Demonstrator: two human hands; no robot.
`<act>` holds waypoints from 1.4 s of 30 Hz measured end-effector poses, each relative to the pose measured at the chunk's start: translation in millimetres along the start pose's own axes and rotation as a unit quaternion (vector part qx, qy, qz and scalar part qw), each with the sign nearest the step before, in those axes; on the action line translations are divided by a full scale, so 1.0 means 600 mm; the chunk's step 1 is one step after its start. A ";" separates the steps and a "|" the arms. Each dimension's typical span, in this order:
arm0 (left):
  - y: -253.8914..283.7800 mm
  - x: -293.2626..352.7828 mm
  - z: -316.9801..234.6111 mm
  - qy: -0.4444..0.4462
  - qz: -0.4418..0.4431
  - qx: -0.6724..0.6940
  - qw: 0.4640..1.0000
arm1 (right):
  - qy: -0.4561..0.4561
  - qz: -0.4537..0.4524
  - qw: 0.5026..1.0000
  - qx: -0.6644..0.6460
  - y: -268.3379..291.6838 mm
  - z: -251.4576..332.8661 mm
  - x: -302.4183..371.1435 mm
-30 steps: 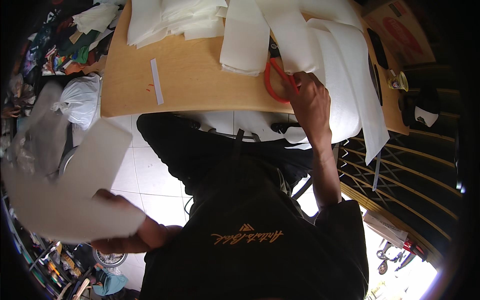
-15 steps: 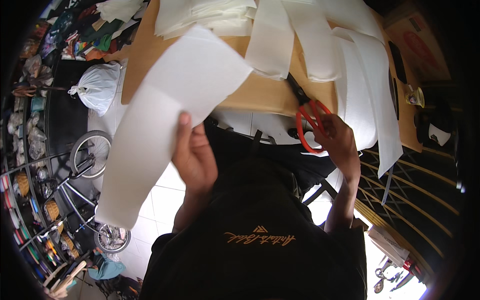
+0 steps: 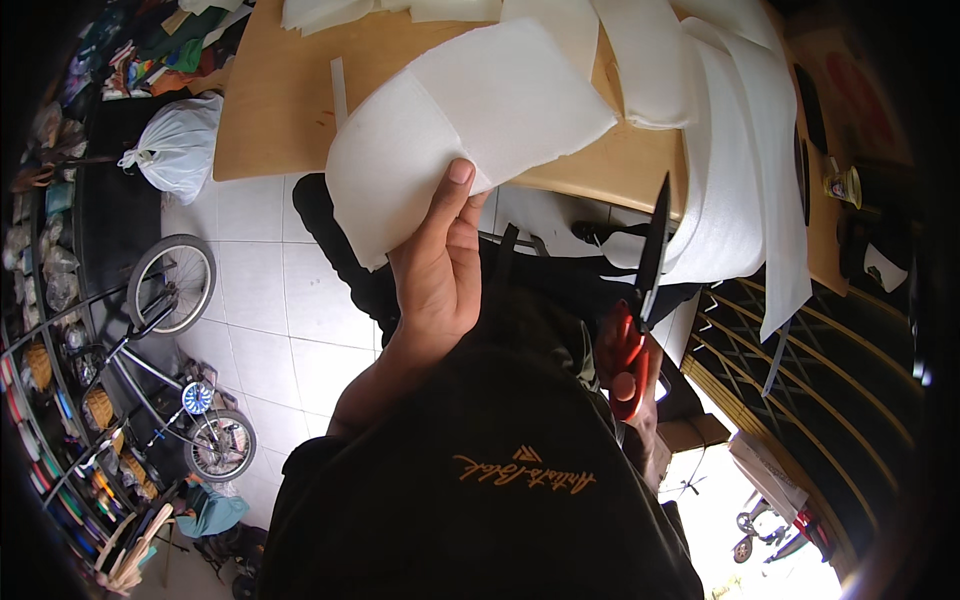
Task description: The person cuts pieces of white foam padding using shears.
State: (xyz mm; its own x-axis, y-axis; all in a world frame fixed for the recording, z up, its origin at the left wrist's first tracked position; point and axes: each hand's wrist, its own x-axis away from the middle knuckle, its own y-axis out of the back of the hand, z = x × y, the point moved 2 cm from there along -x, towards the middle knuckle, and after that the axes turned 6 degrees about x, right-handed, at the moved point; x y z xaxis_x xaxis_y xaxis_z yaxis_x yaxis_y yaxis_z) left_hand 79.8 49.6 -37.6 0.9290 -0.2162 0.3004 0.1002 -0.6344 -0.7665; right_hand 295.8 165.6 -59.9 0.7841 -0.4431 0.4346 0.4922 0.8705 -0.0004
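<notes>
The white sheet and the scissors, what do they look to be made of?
The white sheet in the left hand looks like soft matte foam or felt-like fabric: thick, curling, with fuzzy edges. The scissors in the right hand have dark, probably metal blades and glossy red handles, likely plastic.

right hand (image 3: 632, 385): mostly hidden by scissors (image 3: 640, 300) handles | foam sheets (image 3: 440, 10): cut off at top edge

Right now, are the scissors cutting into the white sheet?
No. The scissors in the right hand point up, clear of the white sheet held by the left hand.
</notes>
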 end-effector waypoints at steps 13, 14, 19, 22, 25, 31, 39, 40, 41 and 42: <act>-0.017 0.013 0.011 0.031 0.044 0.013 0.998 | 0.043 0.144 0.965 0.217 -0.038 0.025 -0.021; -0.016 0.015 0.012 0.030 0.045 0.001 0.999 | 0.046 0.148 0.961 0.230 -0.038 0.027 -0.023; -0.017 0.020 0.021 0.013 0.053 -0.032 0.998 | 0.079 0.167 0.945 0.270 -0.046 0.053 -0.037; -0.015 0.019 0.022 0.003 0.074 -0.050 0.996 | 0.103 0.165 0.945 0.262 -0.050 0.056 -0.042; -0.021 0.020 0.020 -0.001 0.067 -0.051 0.996 | 0.101 0.167 0.946 0.257 -0.052 0.061 -0.048; -0.019 0.019 0.023 -0.014 0.051 -0.046 0.998 | 0.082 0.166 0.945 0.268 -0.054 0.076 -0.053; -0.019 0.026 0.027 0.014 0.032 -0.022 0.999 | 0.082 0.163 0.951 0.251 -0.056 0.078 -0.057; -0.020 0.027 0.027 0.019 0.030 -0.022 0.999 | 0.080 0.163 0.951 0.251 -0.055 0.078 -0.057; -0.019 0.028 0.027 0.026 0.028 -0.026 0.999 | 0.075 0.165 0.950 0.256 -0.055 0.083 -0.056; -0.015 0.028 0.028 0.033 0.026 -0.029 0.999 | 0.074 0.165 0.949 0.259 -0.054 0.085 -0.057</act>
State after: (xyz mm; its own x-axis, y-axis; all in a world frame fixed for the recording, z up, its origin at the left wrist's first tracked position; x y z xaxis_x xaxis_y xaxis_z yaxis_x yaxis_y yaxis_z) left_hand 100.2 64.4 -35.1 0.9067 -0.2973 0.2993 0.0295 -0.6631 -0.7480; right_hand 233.9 163.2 -29.0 0.9263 -0.1196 0.3572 -0.0115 0.9389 0.3441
